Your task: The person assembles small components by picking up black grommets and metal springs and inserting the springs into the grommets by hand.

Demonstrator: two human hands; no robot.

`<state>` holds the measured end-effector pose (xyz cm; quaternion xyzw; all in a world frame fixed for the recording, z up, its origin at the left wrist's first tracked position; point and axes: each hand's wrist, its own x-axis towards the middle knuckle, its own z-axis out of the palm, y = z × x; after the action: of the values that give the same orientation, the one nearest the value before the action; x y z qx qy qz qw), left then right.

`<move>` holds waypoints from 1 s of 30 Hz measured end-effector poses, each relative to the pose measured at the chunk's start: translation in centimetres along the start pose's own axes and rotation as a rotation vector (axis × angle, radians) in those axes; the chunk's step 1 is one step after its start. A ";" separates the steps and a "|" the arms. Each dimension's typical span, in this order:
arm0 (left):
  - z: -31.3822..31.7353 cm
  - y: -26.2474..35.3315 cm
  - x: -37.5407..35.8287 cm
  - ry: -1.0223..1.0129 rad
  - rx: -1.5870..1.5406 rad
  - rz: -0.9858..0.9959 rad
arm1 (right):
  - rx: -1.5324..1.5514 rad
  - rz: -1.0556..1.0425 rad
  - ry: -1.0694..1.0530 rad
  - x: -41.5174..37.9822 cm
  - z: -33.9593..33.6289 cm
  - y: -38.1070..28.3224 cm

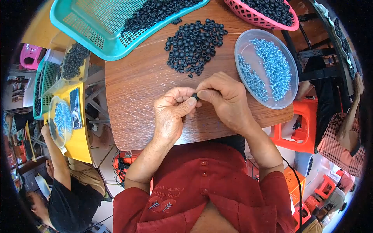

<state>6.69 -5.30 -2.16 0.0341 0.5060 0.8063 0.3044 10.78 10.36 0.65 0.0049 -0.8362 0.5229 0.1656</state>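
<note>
Over the brown wooden table [136,101], my left hand [173,110] pinches a black bead [195,96] between thumb and forefinger. My right hand [225,99] meets it from the right, its thumb and forefinger pressed together at the bead's edge. Whether those fingers hold anything else is too small to tell. A loose pile of black beads [194,44] lies beyond both hands. To the right of the pile, a round clear tray [254,70] holds small blue beads [276,70] in two heaps.
A teal basket [112,48] with black beads stands at the back left, a pink basket [248,15] with more at the back right. At left, a person [70,190] sits by a yellow table [79,141] with a phone [75,108]. A red stool [307,128] stands right.
</note>
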 end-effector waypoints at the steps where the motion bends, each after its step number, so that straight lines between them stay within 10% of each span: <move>1: 0.1 0.1 0.1 -0.003 0.001 -0.001 | -0.088 -0.045 0.019 0.1 0.1 -0.1; 11: 0.7 0.5 0.2 -0.005 -0.014 -0.004 | 0.165 0.179 0.059 -0.2 0.2 -0.6; 30: 1.1 0.9 0.6 0.027 -0.147 -0.124 | -0.154 -0.201 0.124 -2.0 0.3 -0.3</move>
<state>6.20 -4.40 -1.05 -0.0308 0.4506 0.8214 0.3483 12.70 9.64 0.28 0.0437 -0.8572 0.4374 0.2682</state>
